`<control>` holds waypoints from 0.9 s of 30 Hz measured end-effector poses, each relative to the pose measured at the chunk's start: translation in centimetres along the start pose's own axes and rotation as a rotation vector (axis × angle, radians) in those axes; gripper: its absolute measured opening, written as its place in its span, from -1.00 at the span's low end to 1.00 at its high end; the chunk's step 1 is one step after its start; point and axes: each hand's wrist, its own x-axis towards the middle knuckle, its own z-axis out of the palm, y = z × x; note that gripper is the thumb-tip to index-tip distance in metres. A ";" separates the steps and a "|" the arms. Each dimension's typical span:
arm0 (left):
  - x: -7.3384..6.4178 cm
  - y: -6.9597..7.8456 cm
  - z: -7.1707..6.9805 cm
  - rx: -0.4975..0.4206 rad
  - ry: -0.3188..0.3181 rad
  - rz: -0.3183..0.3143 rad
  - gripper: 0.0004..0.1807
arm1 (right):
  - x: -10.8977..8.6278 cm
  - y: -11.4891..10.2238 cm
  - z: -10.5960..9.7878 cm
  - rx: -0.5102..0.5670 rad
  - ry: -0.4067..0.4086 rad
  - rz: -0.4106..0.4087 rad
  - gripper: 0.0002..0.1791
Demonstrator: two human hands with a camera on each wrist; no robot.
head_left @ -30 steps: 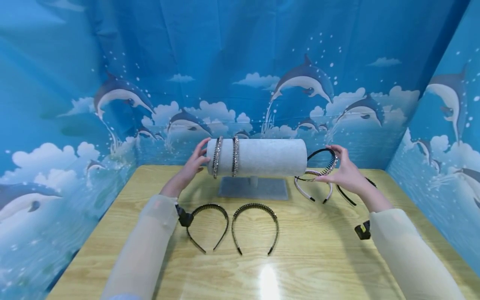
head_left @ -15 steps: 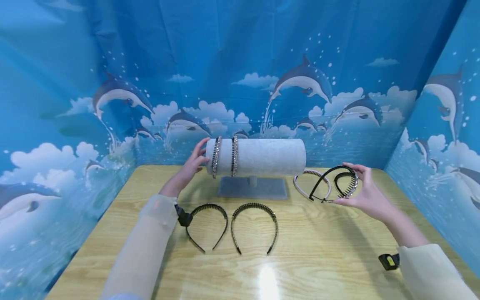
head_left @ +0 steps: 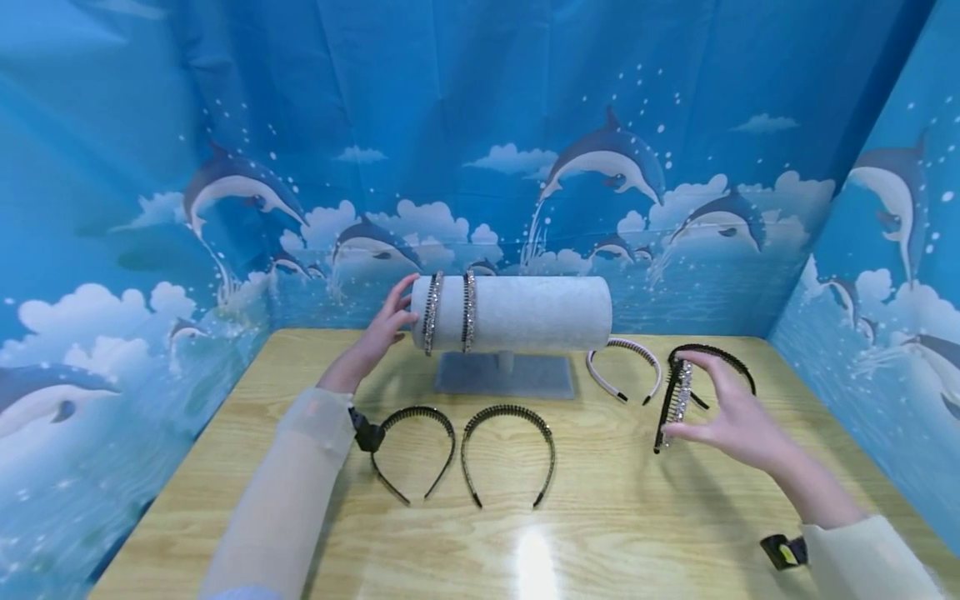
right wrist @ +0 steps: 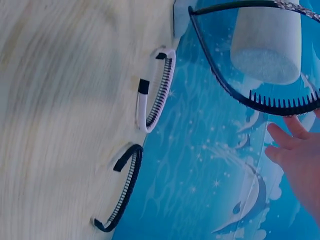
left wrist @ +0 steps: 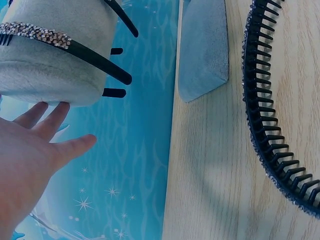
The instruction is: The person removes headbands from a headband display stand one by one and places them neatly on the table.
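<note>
A padded grey display roll (head_left: 540, 312) on a flat-based stand (head_left: 506, 377) carries two rhinestone headbands: one near its left end (head_left: 432, 313) and another (head_left: 469, 311) just right of it. My left hand (head_left: 381, 332) touches the roll's left end with extended, spread fingers; the left wrist view shows the fingertips (left wrist: 62, 107) at its end face. In my right hand (head_left: 731, 421), a black toothed headband (head_left: 675, 402) with sparkling stones is held between thumb and fingers, above the table's right side. Its open ends face away from my palm.
On the wooden table lie a pink headband (head_left: 597, 377) and a black one (head_left: 738, 362) at the back right. Two dark toothed headbands, one left (head_left: 453, 442) and one centre (head_left: 553, 454), lie in front of the stand. A dolphin-print curtain (head_left: 450, 125) encloses the back and sides.
My right hand has drawn the held headband away from the roll's right end, rightward and down toward me, and turned it edge-on to the head view. My left hand stays at the roll.
</note>
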 end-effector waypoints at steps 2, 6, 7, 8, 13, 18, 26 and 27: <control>0.0 0.0 0.0 0.001 0.000 0.008 -0.26 | 0.1 0.0 0.5 -0.005 -0.008 -0.054 0.09; -0.1 0.0 0.1 0.002 0.001 0.009 -0.25 | 0.2 0.0 1.7 -0.012 -0.050 -0.131 0.04; -0.1 0.0 0.1 0.000 0.001 0.006 -0.25 | 0.3 0.1 2.1 -0.008 -0.065 -0.144 0.03; -0.1 0.0 0.1 -0.003 0.001 0.004 -0.25 | 0.4 0.1 2.4 0.000 -0.079 -0.158 0.02; -0.1 0.1 0.0 -0.023 -0.007 -0.008 -0.26 | 0.7 0.4 4.0 0.008 -0.135 -0.200 0.00; 0.0 0.1 0.0 -0.007 -0.001 -0.009 -0.26 | 1.2 0.8 5.4 -0.021 -0.190 -0.227 0.01; -0.1 0.1 0.1 0.006 0.005 0.003 -0.25 | 1.7 1.3 6.7 -0.029 -0.260 -0.217 0.04; 0.0 0.1 0.1 0.009 0.006 0.004 -0.25 | 1.7 1.4 6.9 -0.027 -0.267 -0.210 0.04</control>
